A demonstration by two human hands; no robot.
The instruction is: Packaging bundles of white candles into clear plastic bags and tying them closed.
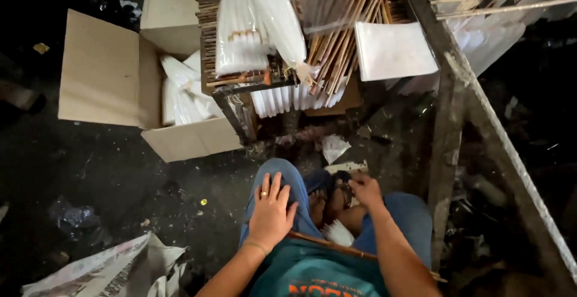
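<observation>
**Hand Positions and Nearby Material, Seated Work Position**

The left hand (271,211) lies flat on the left knee of the blue denim trousers (282,180). Its fingers (270,189) are spread apart and extended, clamped on nothing; a ring shows on one finger. The right hand (364,190) is lowered between the knees, fingers curled together at the dark strapped sandal (336,196). Whether they actually grip the strap cannot be told.

Just below the right-hand fingers, in the lap, sits a small bundle of white stick-like pieces (338,234); its details are too small to resolve. A thin brown wooden stick (336,248) lies across the lap beneath both wrists, its long axis running from lower left of the fingers toward the lower right. Judged by its form, it is light, stiff and easily snapped; hold it near the middle.

Ahead of the fingers stands a rack of thin wooden sticks (342,26) carrying clear plastic packs of white candles (255,23). These likely handle as light, waxy and brittle. Farther left of the fingers, an open brown cardboard box (108,74) holds more white packs. A crumpled newspaper (102,267) lies on the dark floor behind the left fingers.
</observation>
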